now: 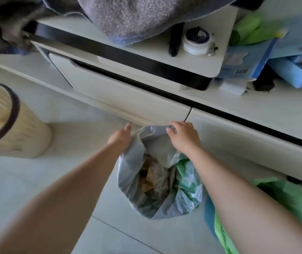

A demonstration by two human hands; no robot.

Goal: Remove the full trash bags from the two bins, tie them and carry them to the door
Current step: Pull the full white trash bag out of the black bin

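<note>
**Trash bag held open at the rim, not yet tied**

Trash bag (157,180), grey and translucent, hangs or stands just above the pale floor (54,189) in front of a low cabinet (128,96), its mouth wide open between both hands. The left hand (120,138) has its grip closed on the left edge of the rim, fingers tucked into the plastic. The right hand (182,136) pinches the far right edge, thumb and fingertips narrow on a thin fold of film.

Judging from that, the weak point is the right-side pinch: only a small flap is caught, and if the load pulls down it could slip free and let one side of the mouth drop. The contents, brownish scraps and a crumpled green bag (187,176), sit high near the opening, so a tilt while gathering the rim for a knot could spill them onto the floor. Thin film stretched between two points may also tear if the hands pull apart rather than together.

Further out, an empty cream bin (14,129) stands well apart on the left. A second green bag (284,198) lies low on the right, close under the right forearm; stepping or swinging the grey bag that way could snag it. The cabinet front is just beyond the knuckles, leaving little room to twist the neck forward.
</note>
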